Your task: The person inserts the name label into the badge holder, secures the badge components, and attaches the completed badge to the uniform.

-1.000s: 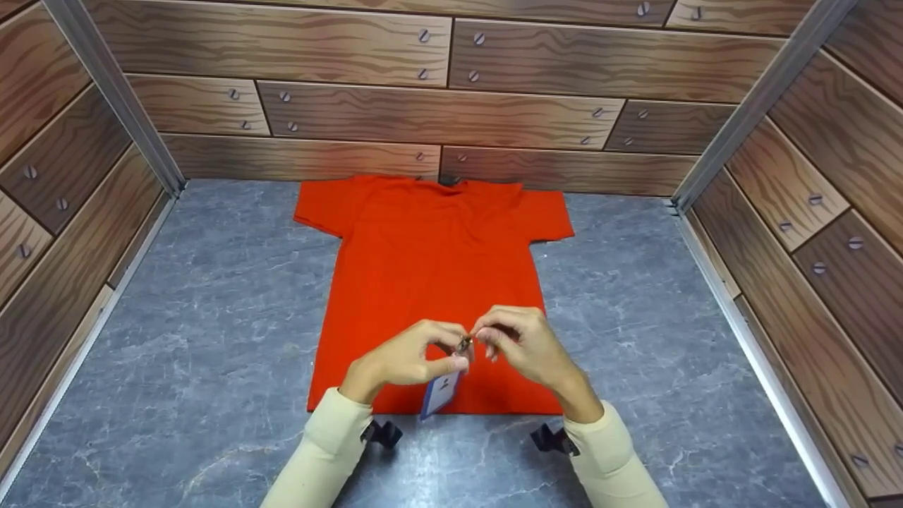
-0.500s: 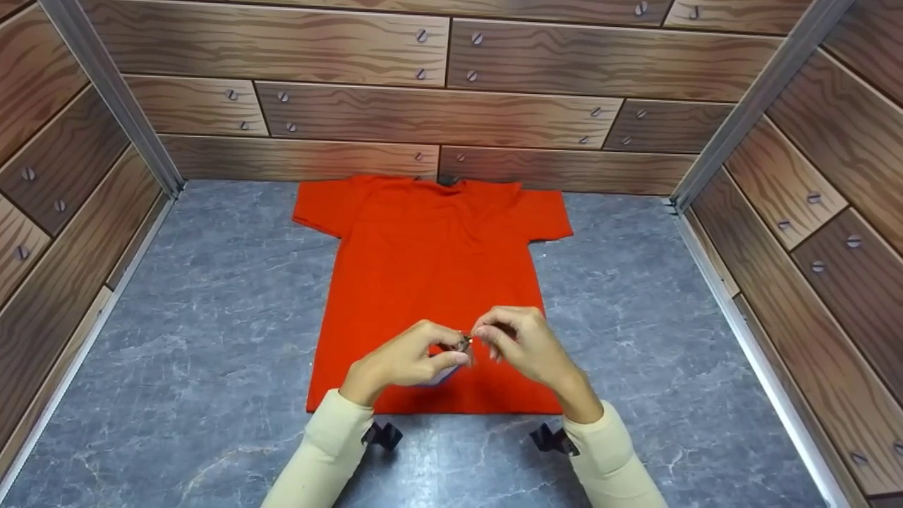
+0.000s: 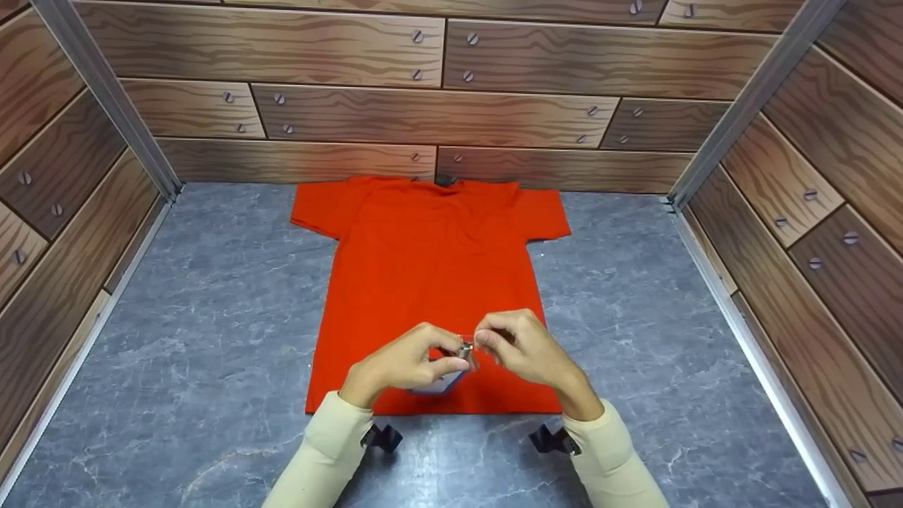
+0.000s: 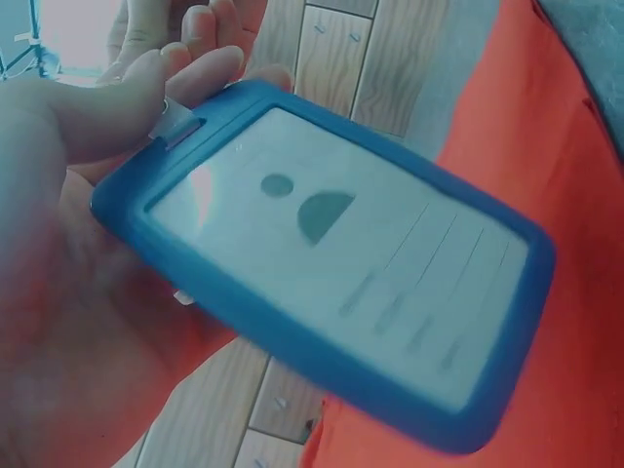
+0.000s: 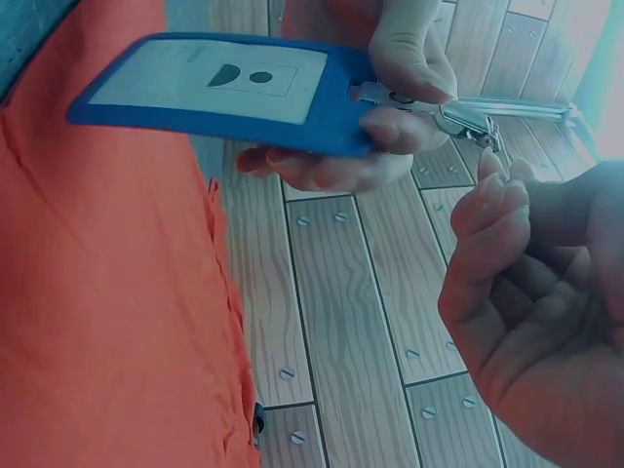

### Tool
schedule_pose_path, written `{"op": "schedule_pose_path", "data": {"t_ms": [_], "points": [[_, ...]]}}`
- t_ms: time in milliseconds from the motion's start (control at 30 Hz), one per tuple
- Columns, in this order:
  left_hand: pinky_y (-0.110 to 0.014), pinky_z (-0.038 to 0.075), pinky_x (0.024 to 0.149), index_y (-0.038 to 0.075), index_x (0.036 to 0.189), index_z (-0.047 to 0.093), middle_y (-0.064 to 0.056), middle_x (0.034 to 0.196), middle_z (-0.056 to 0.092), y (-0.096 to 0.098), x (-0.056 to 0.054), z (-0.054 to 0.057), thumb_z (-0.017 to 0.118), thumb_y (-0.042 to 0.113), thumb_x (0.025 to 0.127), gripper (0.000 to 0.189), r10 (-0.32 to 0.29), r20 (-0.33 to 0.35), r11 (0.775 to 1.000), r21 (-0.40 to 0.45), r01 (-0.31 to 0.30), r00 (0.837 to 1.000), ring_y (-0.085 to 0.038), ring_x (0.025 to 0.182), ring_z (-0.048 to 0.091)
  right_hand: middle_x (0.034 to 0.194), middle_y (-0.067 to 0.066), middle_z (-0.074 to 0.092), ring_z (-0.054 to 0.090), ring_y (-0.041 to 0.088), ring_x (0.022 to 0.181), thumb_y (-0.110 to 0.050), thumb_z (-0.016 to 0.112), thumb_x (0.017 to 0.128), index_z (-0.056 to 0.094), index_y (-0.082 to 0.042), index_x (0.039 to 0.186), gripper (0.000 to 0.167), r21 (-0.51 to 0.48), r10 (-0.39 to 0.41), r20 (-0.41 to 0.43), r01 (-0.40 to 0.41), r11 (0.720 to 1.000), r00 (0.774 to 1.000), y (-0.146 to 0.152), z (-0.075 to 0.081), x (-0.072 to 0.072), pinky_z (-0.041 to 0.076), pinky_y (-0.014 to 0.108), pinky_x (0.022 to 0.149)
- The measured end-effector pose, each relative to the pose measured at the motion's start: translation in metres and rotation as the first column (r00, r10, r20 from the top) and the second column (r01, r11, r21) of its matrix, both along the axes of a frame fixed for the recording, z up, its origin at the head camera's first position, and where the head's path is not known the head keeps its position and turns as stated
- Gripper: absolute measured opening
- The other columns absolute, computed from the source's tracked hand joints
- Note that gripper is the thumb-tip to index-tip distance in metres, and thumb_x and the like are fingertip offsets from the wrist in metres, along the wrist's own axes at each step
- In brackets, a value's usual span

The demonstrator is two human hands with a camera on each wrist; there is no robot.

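A blue-framed ID badge holder [image 4: 322, 244] with a white card hangs from my left hand [image 3: 413, 356]. The card bears a grey person symbol and lines. My left thumb and fingers pinch the clear strap and metal clip [image 5: 466, 124] at the holder's slotted end. My right hand [image 3: 529, 349] faces it with fingers curled and the fingertips [image 5: 492, 185] drawn together, right at the clip's free end; I cannot tell if they grip it. In the head view the holder lies partly hidden under the left hand. Both hands are over the lower part of a red T-shirt [image 3: 430, 268].
The T-shirt lies spread flat on a grey marbled surface [image 3: 211, 317], its collar toward the back wall. Wood-patterned panels [image 3: 353, 113] enclose the back and sides, with metal posts in the corners. Cream sleeves and dark wrist mounts [image 3: 384, 437] cover my forearms.
The badge holder, hanging steeply a second ago, has swung up and lies flatter beneath the left hand. The clip has turned slightly in the left fingers. Both hands stay nearly in place.
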State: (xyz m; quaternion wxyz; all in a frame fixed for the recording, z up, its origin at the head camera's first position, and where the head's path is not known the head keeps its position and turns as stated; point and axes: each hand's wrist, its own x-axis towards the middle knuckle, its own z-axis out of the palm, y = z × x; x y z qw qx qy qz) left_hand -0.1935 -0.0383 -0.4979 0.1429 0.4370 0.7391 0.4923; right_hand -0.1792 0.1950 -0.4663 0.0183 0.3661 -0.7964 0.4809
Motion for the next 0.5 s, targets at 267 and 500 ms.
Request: {"op": "schedule_pose_path", "data": {"t_ms": [267,500], "points": [[-0.028,0.055,0.075,0.011,0.103,0.075,-0.001,0.09,0.068,0.0023,0.0009,-0.0002,0.065,0.023,0.103,0.016,0.067,-0.048,0.998,-0.002,-0.067,0.997,-0.008,0.081,0.058,0.061,0.006,0.053,0.044,0.0,0.053,-0.005,0.063,0.101,0.07,-0.012,0.08,0.023,-0.01,-0.068,0.051,0.069,0.998,0.996,0.0001,0.0004,-0.0008,0.039,0.019,0.048],[-0.027,0.054,0.073,0.009,0.103,0.072,0.0,0.087,0.063,0.004,-0.0012,-0.0029,0.064,0.021,0.103,0.015,0.1,-0.085,0.993,0.065,-0.095,0.991,-0.008,0.08,0.057,0.064,0.003,0.054,0.045,0.001,0.053,-0.014,0.062,0.103,0.071,-0.015,0.081,0.024,0.002,-0.133,0.087,0.134,0.991,0.987,0.0016,0.0023,-0.0006,0.039,0.018,0.048]]}}
